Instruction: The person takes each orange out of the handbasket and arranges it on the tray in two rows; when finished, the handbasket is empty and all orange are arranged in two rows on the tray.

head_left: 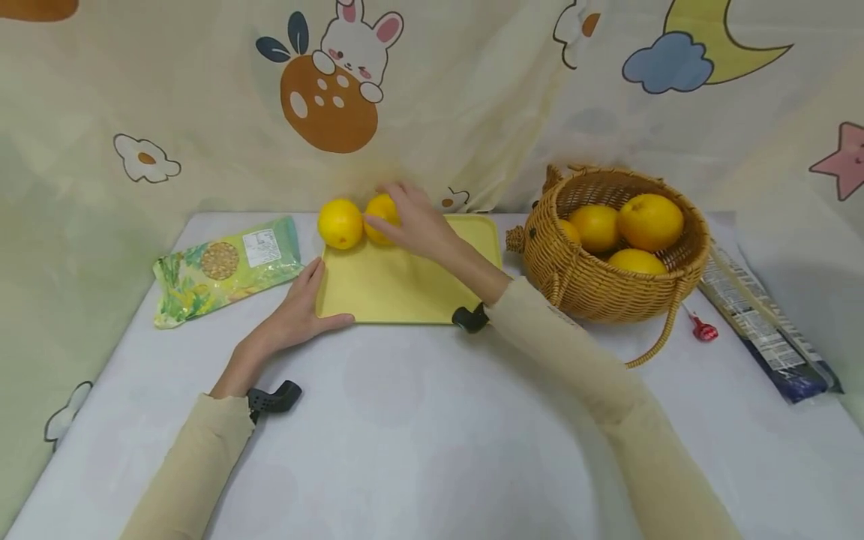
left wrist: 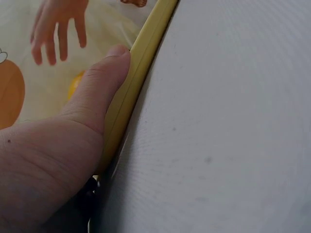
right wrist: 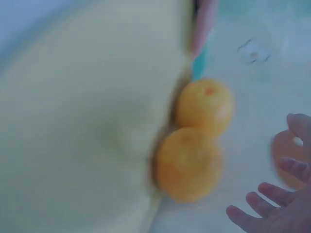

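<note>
A yellow rectangular tray (head_left: 405, 289) lies on the white table. Two oranges sit side by side at its back left, the left orange (head_left: 340, 224) and the right orange (head_left: 379, 217). My right hand (head_left: 420, 225) is over the right one in the head view, partly hiding it. In the right wrist view its spread fingers (right wrist: 275, 194) stand apart from both oranges (right wrist: 188, 165). At the tray's front left corner my left hand (head_left: 297, 307) rests against the edges, fingers along the left side. Its straight thumb (left wrist: 99, 92) lies on the front rim.
A wicker basket (head_left: 594, 292) holding several oranges (head_left: 651, 222) stands right of the tray, its handle hanging forward. Left of the tray lies a green food packet (head_left: 223, 266). A red wrapped lollipop (head_left: 704, 328) and a dark package (head_left: 769, 330) lie at the right.
</note>
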Available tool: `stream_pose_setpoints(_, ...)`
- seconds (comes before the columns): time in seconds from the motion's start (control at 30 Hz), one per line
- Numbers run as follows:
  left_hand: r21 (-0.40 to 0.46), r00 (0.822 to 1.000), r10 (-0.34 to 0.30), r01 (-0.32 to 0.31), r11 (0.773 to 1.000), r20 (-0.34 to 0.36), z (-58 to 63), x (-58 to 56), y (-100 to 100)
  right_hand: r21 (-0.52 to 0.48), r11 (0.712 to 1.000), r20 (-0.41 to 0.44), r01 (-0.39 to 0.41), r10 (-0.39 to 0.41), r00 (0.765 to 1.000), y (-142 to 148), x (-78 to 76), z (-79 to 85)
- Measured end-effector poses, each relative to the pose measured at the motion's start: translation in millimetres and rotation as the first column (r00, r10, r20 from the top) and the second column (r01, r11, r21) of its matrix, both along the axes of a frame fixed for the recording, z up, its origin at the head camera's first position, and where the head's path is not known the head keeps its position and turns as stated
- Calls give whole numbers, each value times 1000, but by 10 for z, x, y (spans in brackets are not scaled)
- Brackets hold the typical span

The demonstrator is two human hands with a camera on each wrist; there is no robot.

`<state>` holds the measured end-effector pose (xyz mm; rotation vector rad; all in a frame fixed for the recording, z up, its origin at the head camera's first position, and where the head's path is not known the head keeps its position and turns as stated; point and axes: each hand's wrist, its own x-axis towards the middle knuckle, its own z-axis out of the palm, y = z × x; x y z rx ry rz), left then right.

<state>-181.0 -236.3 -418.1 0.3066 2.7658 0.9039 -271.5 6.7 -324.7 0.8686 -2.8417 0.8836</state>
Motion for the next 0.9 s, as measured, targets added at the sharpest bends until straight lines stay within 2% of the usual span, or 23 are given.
stream_pose_setpoints(0.17,-4,1000,2,-2,1000,-9,12,-2,1,-173,973,-68,-150,141,988,513,595,203)
stream_pose_setpoints(0.23,-2,1000,2,-2,1000,-14,11,-1,-3,-226,958,-93,-174,157,983,724,761,226)
stream_pose_setpoints(0.33,1,1000,-1,1,1000,-16,3,3,-1,-299,939,-103,-167,142,984,1021,910,216)
stream_pose_setpoints(0.53,0,1000,-1,1,1000,-11,-18,-1,16,-371,923,-88,-106,79,993,1428,1012,179)
stream_pose_setpoints(0.77,3,1000,0,0,1000,-7,-11,9,20,-408,908,-80,-98,72,994,1558,1000,112)
stream_pose_setpoints(0.9,-2,1000,-1,1,1000,-13,-10,6,21,-361,928,-46,-89,77,996,1597,964,185)
